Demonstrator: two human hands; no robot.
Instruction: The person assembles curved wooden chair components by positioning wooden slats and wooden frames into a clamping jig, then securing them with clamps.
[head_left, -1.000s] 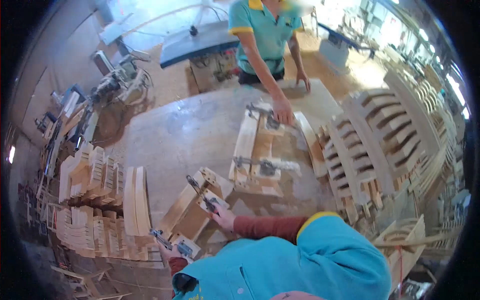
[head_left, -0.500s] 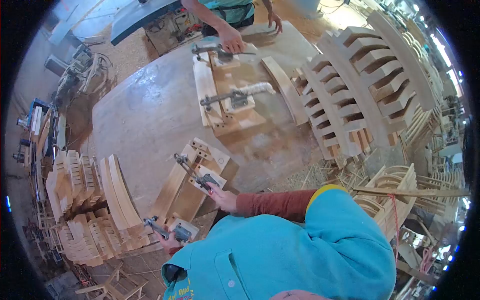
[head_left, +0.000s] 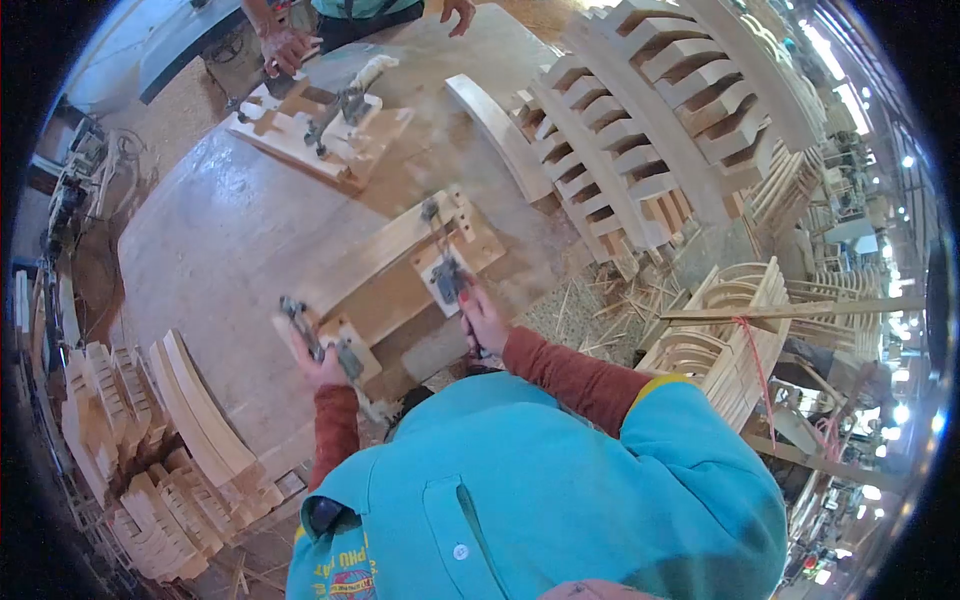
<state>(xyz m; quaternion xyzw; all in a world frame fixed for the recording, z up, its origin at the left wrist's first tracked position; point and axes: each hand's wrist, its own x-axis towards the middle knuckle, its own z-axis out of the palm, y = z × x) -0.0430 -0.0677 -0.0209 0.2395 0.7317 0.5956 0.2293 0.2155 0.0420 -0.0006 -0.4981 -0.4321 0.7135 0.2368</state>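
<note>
A wooden jig [head_left: 385, 312] lies on the worktable in front of me, a long wood piece [head_left: 372, 262] along its far side. Each end of the jig carries a metal toggle clamp. My left hand [head_left: 322, 368] is wrapped around the left toggle clamp [head_left: 300, 318], at the jig's near left end. At the other end, my right hand [head_left: 484, 318] grips the handle of the right toggle clamp [head_left: 447, 278], its fingers partly hidden behind the handle.
Across the worktable [head_left: 190, 240], a co-worker's hand [head_left: 287, 50] is at a second clamped jig [head_left: 318, 128]. A curved wood piece [head_left: 500, 135] lies beside stacked slotted parts [head_left: 650, 150] on the right. More cut wood parts [head_left: 110, 410] are stacked at left. Wood scraps [head_left: 575, 310] litter the floor.
The jig has turned clockwise, its right end swinging rightward, with both my hands still on the clamps. The co-worker's jig has turned and shifted left and away. The head view has shifted too.
</note>
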